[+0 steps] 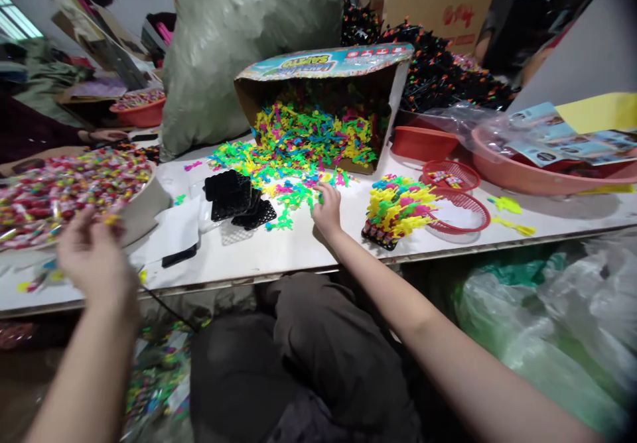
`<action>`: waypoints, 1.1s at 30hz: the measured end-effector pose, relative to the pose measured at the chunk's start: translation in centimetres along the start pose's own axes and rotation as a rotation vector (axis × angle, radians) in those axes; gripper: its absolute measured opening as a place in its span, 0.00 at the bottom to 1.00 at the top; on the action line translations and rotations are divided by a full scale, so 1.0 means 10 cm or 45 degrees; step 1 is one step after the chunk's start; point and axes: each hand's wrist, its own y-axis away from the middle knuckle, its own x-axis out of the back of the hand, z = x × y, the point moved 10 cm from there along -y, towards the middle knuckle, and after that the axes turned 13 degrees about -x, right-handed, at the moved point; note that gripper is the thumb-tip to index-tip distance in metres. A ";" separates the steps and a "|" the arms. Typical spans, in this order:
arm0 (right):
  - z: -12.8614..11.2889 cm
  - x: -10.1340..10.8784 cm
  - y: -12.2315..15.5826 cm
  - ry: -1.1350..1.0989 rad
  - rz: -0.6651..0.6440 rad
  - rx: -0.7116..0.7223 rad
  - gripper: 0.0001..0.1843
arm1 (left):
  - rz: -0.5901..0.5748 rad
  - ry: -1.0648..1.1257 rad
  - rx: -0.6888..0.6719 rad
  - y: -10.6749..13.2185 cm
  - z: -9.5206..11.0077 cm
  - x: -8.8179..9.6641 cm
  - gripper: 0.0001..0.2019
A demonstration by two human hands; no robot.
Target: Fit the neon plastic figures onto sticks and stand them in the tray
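My right hand [328, 209] reaches onto the white table [298, 247], fingers curled down on the spilled pile of small neon plastic pieces [298, 144] that pours from a tipped cardboard box [323, 65]. What its fingers grip is hidden. My left hand [94, 257] hovers, blurred, over the table's left edge next to a tub of wrapped sweets [74, 188]; its fingers are smeared. A stack of black plastic grids [233, 197] lies left of my right hand. A black grid filled with upright coloured pieces [398, 207] stands to its right.
Two red mesh baskets [458, 211] and a red tray [423, 143] sit at the right, with a pink basin [547, 171] of leaflets beyond. A large grey-green sack [239, 45] and black pieces [448, 71] stand behind. Plastic bags [547, 323] lie under the table.
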 end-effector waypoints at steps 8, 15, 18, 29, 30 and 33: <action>-0.18 0.05 0.10 -0.060 -0.048 0.146 0.22 | -0.231 0.224 0.410 1.77 -0.49 -0.79 0.11; -0.21 0.04 0.11 -0.291 -0.082 0.230 0.19 | -0.601 -0.405 0.110 1.64 -0.65 -0.76 0.12; -0.13 -0.07 0.09 -0.328 -0.159 0.164 0.17 | -0.627 -0.821 -0.139 1.32 -0.72 -0.53 0.10; -0.23 -0.46 0.23 -0.393 -0.565 0.185 0.17 | -0.629 -1.188 -0.672 0.79 -0.60 -0.35 0.14; -0.26 -0.47 0.25 -0.406 -0.592 0.210 0.17 | -0.599 -1.183 -0.738 0.76 -0.46 -0.45 0.14; -0.33 -0.47 0.30 -0.459 -0.650 0.280 0.17 | -0.715 -1.147 -0.865 0.64 -0.23 -0.90 0.16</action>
